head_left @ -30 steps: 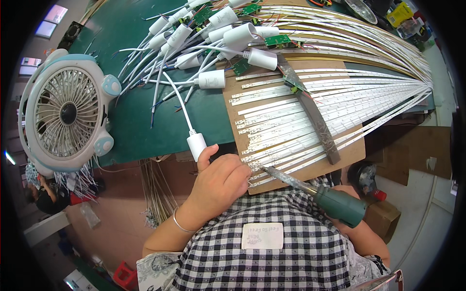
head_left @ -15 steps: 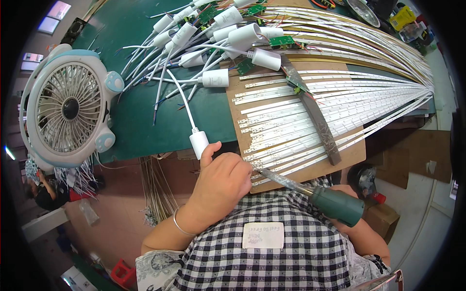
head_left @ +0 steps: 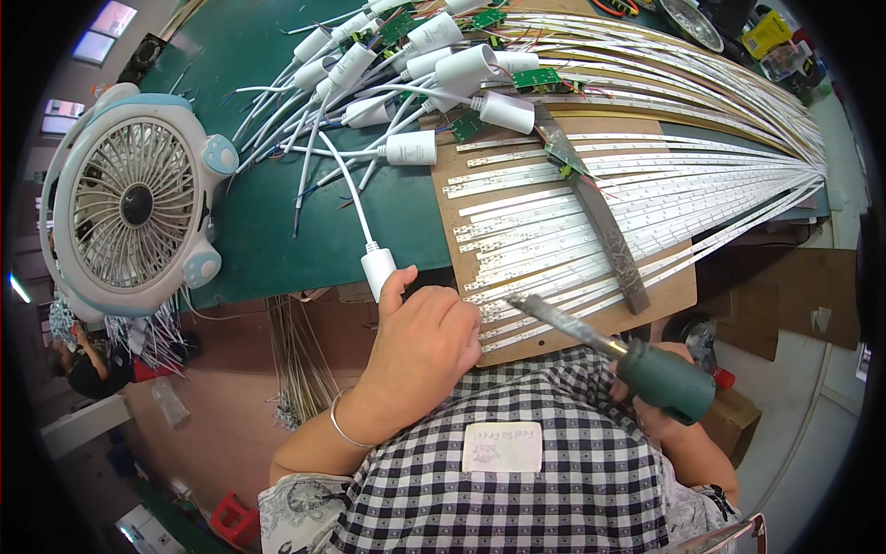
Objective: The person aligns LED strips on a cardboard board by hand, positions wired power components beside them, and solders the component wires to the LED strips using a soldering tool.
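Observation:
My left hand (head_left: pixel 426 340) rests at the near-left edge of a brown board (head_left: pixel 591 334), fingers curled down by the ends of thin white LED strips (head_left: pixel 554 254). Its fingertips and anything pinched in them are hidden. A white cylindrical cap (head_left: pixel 377 265) on a white cable lies against its raised little finger, the lower end hidden behind the hand. My right hand (head_left: pixel 653 423) is wrapped round the green handle of a soldering iron (head_left: pixel 666 383). The iron's tip hangs over the near strips, pointing left. A dark bar (head_left: pixel 604 226) lies across the strips.
More white caps (head_left: pixel 411 148) with cables and green circuit boards (head_left: pixel 535 78) are heaped at the back of the green table (head_left: pixel 249 268). A white and blue fan (head_left: pixel 136 205) stands at the left. Bundled strips fan toward the right. Pliers (head_left: pixel 614 7) lie at the far edge.
The soldering iron's tip has lifted off the strip ends beside my left fingers and moved right, along with my right hand. My left hand has stayed almost still.

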### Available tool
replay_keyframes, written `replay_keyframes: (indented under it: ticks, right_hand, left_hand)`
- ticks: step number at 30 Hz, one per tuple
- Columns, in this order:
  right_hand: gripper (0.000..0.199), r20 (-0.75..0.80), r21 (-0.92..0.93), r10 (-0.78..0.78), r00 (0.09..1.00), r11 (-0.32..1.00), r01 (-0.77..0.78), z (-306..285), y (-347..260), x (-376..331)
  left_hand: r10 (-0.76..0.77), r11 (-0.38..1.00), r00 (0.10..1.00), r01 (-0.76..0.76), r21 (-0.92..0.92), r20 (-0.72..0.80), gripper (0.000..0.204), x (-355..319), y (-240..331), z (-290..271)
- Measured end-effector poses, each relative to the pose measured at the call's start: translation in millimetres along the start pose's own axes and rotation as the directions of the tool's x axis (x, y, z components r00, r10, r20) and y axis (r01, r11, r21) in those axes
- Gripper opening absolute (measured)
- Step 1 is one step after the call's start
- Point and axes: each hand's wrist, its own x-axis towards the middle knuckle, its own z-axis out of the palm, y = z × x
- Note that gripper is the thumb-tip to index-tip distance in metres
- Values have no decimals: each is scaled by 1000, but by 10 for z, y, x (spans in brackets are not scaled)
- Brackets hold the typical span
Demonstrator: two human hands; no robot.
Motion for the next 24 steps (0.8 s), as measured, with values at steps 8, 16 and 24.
replay_keyframes:
  ticks: [8, 16, 24]
  right_hand:
    - [39, -182, 562, 166, 969, 827, -36, 60, 54, -46]
    - [48, -34, 541, 139, 990, 835, -99, -24, 268, -149]
    - [47, -79, 566, 209, 975, 814, -129, 53, 180, -150]
  left_hand:
    - [17, 994, 999, -13, 110, -36, 17, 27, 41, -24]
    - [12, 993, 999, -7, 120, -44, 16, 57, 68, -17]
    - [5, 991, 1000, -1, 134, -30, 15, 53, 79, -42]
